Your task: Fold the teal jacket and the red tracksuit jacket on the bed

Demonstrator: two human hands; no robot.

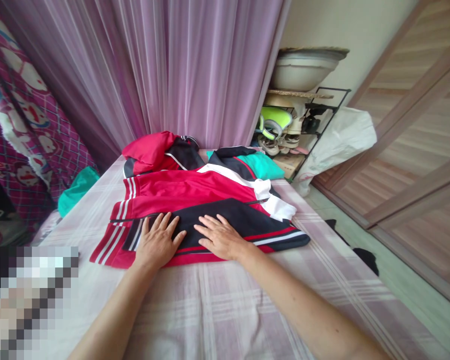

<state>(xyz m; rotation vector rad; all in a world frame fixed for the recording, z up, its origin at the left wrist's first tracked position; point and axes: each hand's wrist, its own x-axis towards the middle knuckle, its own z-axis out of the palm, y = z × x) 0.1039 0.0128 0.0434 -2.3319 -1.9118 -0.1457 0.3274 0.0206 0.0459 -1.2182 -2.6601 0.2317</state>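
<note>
A red, white and navy track jacket (172,186) lies spread on the plaid cloth, its striped hem to the left and white collar to the right. One navy sleeve (225,212) with red and white stripes is folded across its near side. My left hand (159,241) rests flat on the sleeve near the striped cuff, fingers spread. Palm down on the middle of the same sleeve lies my right hand (219,237), its fingers apart too. Neither hand grips the fabric. Beyond the jacket's body sits a bunched red and navy piece of clothing (148,152).
Plaid cloth (195,310) covers the surface. Teal fabric (264,165) lies at the far right, another teal piece (78,190) at the left. Behind are purple curtains (210,70). A shoe rack (322,125) with basins (307,67) and a white bag (341,140) stand right, near wooden doors (408,125).
</note>
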